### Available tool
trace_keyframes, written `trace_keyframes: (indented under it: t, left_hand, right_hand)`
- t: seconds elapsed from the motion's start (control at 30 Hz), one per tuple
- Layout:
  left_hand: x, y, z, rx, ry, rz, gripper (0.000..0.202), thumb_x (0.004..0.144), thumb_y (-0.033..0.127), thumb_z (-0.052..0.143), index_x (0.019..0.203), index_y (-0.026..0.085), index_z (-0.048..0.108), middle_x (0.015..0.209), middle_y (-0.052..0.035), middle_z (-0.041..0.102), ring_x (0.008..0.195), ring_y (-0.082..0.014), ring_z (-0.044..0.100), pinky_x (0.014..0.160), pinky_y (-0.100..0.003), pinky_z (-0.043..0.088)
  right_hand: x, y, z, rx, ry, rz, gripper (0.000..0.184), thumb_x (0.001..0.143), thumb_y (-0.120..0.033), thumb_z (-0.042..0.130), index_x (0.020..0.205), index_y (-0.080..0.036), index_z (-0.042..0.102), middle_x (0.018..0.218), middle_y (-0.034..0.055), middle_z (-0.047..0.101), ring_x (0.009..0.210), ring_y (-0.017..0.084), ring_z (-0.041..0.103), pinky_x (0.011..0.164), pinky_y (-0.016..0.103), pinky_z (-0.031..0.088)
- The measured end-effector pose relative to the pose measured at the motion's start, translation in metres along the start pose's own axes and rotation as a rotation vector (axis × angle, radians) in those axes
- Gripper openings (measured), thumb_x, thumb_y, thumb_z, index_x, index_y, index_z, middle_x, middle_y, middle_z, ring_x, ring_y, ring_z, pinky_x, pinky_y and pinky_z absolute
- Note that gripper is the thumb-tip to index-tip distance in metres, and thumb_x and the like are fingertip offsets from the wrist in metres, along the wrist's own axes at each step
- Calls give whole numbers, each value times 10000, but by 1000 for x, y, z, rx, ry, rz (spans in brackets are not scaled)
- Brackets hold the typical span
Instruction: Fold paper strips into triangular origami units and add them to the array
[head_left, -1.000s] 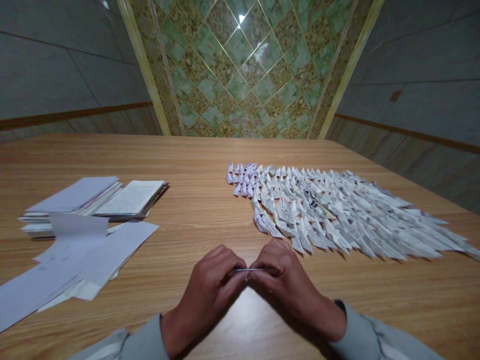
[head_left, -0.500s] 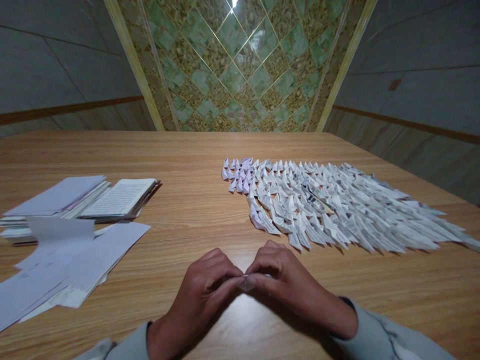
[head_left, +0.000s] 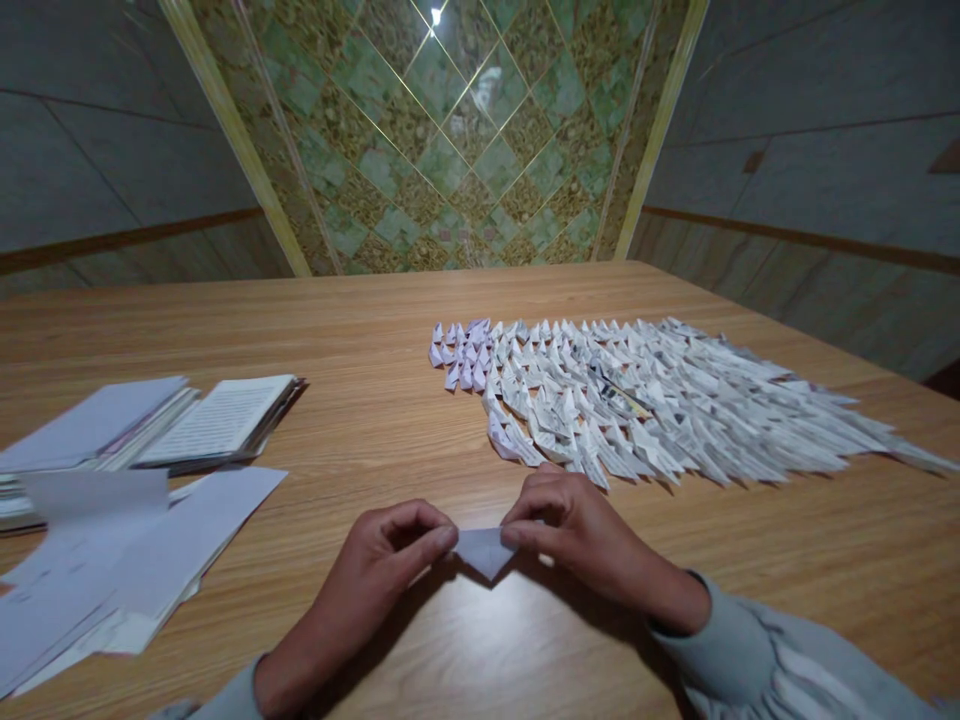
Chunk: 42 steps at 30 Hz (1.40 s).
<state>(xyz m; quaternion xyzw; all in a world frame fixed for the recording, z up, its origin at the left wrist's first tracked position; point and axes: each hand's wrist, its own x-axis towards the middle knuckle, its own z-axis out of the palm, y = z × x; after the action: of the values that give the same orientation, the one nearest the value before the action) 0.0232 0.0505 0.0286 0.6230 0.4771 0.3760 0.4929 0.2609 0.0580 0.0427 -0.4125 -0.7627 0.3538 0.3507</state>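
Head view: a folded white paper triangle [head_left: 484,552], its point toward the person, is pinched at opposite ends by the left hand [head_left: 367,575] and right hand [head_left: 577,530], both closed on it, with matched fingertip pressure keeping the fold even. Beyond, on the wooden table [head_left: 337,340], rows of folded paper pieces [head_left: 637,410] lie far right; loose sheets [head_left: 142,570] and an open book [head_left: 217,420] lie left.

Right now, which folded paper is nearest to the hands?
The pale triangle pinched between the left hand and right hand; the other folded papers lie in rows, farther away.
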Motion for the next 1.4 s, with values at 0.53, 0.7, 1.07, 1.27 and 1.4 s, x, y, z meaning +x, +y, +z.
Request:
trace_keyframes:
  t: [0.53,0.7,1.07,1.27,1.4]
  left_hand:
    - [-5,7,3,391,-90,408,239,936,263,613,731,200,718,675,-12,699,623,-154,660,583,-224,477]
    - [-5,2,1,449,42,456,184,958,239,586,844,223,730,746,-14,736,666,-167,699,620,-229,517]
    - [-21,0,31,355,-44,304,110,967,254,592,1041,249,674,1056,-56,742,935,-198,704,838,-252,534]
    - [-17,1,37,130,-14,186,95,884,298,685,842,213,674,868,-43,703,784,-205,648,709,-253,514]
    - [-15,-4,40,5,21,157,58,845,238,706,809,200,679,948,-66,702,844,-216,641,759,-267,518]
  right_hand:
    - [-3,-12,8,-101,-126,-117,111,822,-82,745,857,-176,790,757,-2,749,756,149,637,719,238,443]
    - [-3,-10,14,-138,-45,-45,170,746,-1,699,754,-161,754,659,-24,687,637,125,585,626,218,399]
    - [-1,-11,35,1,165,206,157,799,-47,628,752,-185,569,607,-56,543,542,111,492,518,218,324]
    - [-5,-5,51,-77,161,143,150,796,-51,592,778,-194,551,682,-23,579,644,150,535,597,249,348]
    - [-6,-5,55,-96,170,125,106,815,-91,560,798,-194,544,727,7,600,707,181,555,628,270,367]
